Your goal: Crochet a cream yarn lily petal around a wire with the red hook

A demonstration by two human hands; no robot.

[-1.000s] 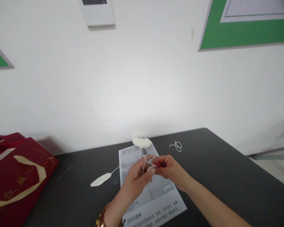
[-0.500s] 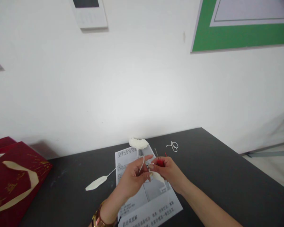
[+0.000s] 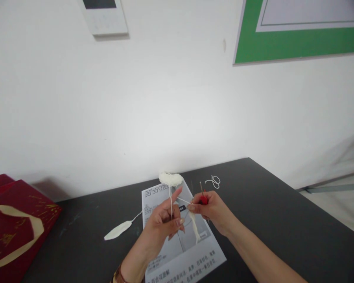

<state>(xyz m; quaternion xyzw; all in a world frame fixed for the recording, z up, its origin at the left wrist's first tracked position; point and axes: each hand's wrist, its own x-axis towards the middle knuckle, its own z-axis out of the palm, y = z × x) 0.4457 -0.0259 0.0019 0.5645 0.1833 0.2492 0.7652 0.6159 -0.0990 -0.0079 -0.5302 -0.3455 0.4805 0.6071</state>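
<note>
My right hand (image 3: 212, 210) is closed on a red-handled crochet hook (image 3: 202, 195), whose metal tip points up. A narrow white crocheted piece (image 3: 194, 230) hangs below the hook. My left hand (image 3: 164, 222) has its index finger raised with white yarn (image 3: 171, 204) running over it, and its other fingers are curled on the strand. The yarn leads back to a small white yarn ball (image 3: 171, 179) near the table's far edge. Both hands hover over a printed instruction sheet (image 3: 179, 251) on the black table (image 3: 283, 228).
A finished white crocheted petal (image 3: 118, 230) with a yarn tail lies left of the sheet. A loose loop of white yarn (image 3: 214, 181) lies at the back. A dark red gift bag (image 3: 11, 228) stands at the left. The white wall rises right behind the table.
My hands have drawn slightly apart, the hook has swung upright, and the crocheted piece now hangs free below it. My left index finger has lifted the yarn. The view has shifted right.
</note>
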